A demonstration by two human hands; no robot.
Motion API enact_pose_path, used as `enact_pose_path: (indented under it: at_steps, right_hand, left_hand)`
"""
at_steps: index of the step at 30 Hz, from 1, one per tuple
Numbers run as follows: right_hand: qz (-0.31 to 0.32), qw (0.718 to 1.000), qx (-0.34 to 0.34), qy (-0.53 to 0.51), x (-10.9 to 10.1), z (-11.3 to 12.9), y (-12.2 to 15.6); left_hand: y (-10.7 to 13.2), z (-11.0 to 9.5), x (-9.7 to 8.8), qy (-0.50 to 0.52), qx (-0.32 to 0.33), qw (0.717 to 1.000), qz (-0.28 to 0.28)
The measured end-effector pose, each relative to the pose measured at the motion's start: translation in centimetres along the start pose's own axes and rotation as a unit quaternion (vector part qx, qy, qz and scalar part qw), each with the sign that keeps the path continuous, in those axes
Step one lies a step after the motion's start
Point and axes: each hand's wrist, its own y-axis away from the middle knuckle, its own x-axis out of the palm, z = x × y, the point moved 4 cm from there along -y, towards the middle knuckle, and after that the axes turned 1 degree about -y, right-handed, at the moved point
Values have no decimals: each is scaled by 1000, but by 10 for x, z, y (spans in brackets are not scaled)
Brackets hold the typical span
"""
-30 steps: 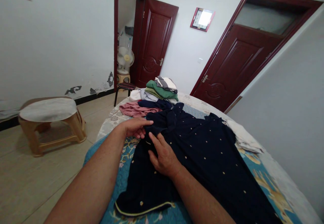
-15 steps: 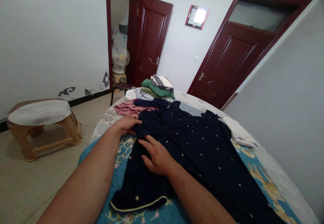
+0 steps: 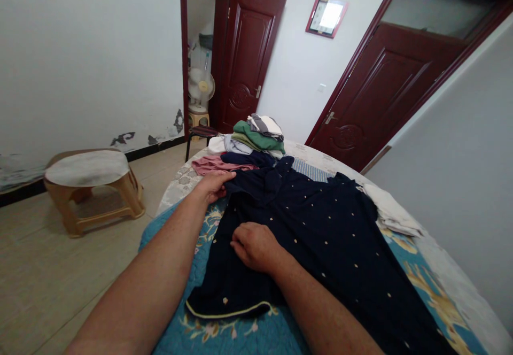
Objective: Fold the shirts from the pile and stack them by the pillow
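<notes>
Left hand [image 3: 216,185] pinches a dotted navy garment [image 3: 312,226] by its edge, apparently to steady it; right hand [image 3: 255,245] curls over the fabric, its grip impossible to tell.

Your navy garment [image 3: 320,226] | small pale motifs, one yellow-trimmed edge [image 3: 228,315] near you | spread out, lightly rumpled toward its far end | on blue flowered cloth [image 3: 248,339]

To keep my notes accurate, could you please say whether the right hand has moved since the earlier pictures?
Yes: judged against the folded green garment, the right hand has drawn back slightly, away from it.
</notes>
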Motion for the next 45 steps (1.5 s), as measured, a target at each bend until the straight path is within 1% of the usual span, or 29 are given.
enact_pose_path:
  at_steps: [4,6,7,9,10,12,13,14,16,17,18,19,21,24,26,28,30,33,35,37,39,42,43,45]
  right_hand:
    - [6,1000,-17,-13,-2,2,0]
    - [-12,999,-20,-36,-6,2,2]
    - [-30,998,-18,-57,-9,1,3]
    - [-97,990,11,-103,-18,-9,6]
    - [-140,982,40,-117,-24,-18,8]
    - [-226,961,117,-110,-33,-42,15]
    - [-256,950,155,-94,-36,-55,18]
    - [-273,941,187,-75,-36,-68,21]
    - [-273,932,232,-47,-33,-90,26]
    - [-264,931,247,-41,-29,-98,27]
    - [-255,931,257,-39,-25,-103,27]
    - [-246,933,260,-41,-21,-107,27]
    - [-234,938,250,-47,-16,-108,26]
    - [-227,947,222,-55,-13,-106,25]
    - [-228,947,217,-63,-14,-107,25]
    - [-228,946,217,-72,-15,-108,25]
    - [-225,946,221,-76,-14,-108,25]
    - [-225,943,235,-75,-13,-109,25]
    - [-224,940,245,-72,-12,-109,25]
    - [-221,940,249,-69,-11,-110,24]
    - [-221,941,249,-65,-10,-110,24]
    - [-225,940,248,-67,-11,-110,24]
    - [-228,940,246,-69,-11,-110,24]
    - [-234,938,243,-73,-11,-109,24]
  left_hand:
    - [-4,3,2,-60,22,997,-52]
    - [-3,1,0,-108,36,991,-65]
    - [-2,-1,-1,-139,43,987,-64]
    - [0,-6,-6,-210,54,975,-54]
    - [1,-10,-8,-245,59,966,-49]
    - [3,-19,-13,-306,67,949,-44]
    - [3,-26,-14,-349,80,933,-47]
    - [4,-32,-13,-401,100,909,-55]
    - [6,-47,-2,-510,158,842,-71]
    - [6,-53,7,-555,192,806,-74]
    - [7,-59,18,-586,223,775,-76]
    - [6,-64,30,-599,249,757,-74]
    - [0,-70,55,-606,283,742,-49]
    - [-20,-72,88,-601,290,744,19]
    - [-37,-72,104,-599,282,748,51]
    - [-53,-73,116,-597,276,750,69]
    - [-67,-73,126,-589,270,755,98]
    - [-79,-73,137,-565,269,769,132]
    - [-84,-75,139,-542,269,785,129]
    - [-87,-77,137,-515,266,807,116]
    - [-90,-80,130,-484,257,831,100]
    - [-92,-84,113,-441,239,860,89]
    - [-91,-85,107,-427,231,869,97]
    - [-88,-86,98,-381,192,893,144]
